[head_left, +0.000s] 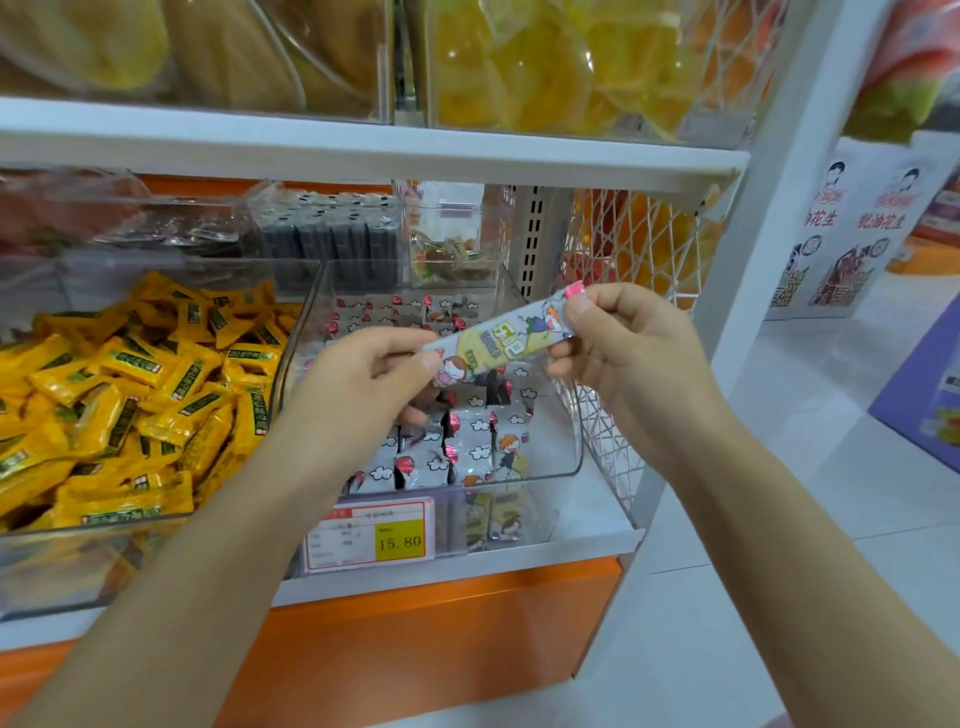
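- My left hand (363, 379) and right hand (618, 353) each pinch one end of the snack packet (498, 340), above the clear bin (563, 431).
- I judge it midway: the packet is lifted but not yet placed.

A white shop shelf (587, 525) with an orange panel beneath is carrying clear plastic bins side by side. The left bin (78, 566) is brimming with yellow snack packets (156, 374). Just beside it, the middle bin (566, 415) is holding grey-and-white cartoon-printed packets (467, 452), many standing upright. A price label (371, 535) reading 15.80 is sitting at its front. Further back, dark packets (332, 239) and a small bin of wrapped sweets (452, 260) are sitting.
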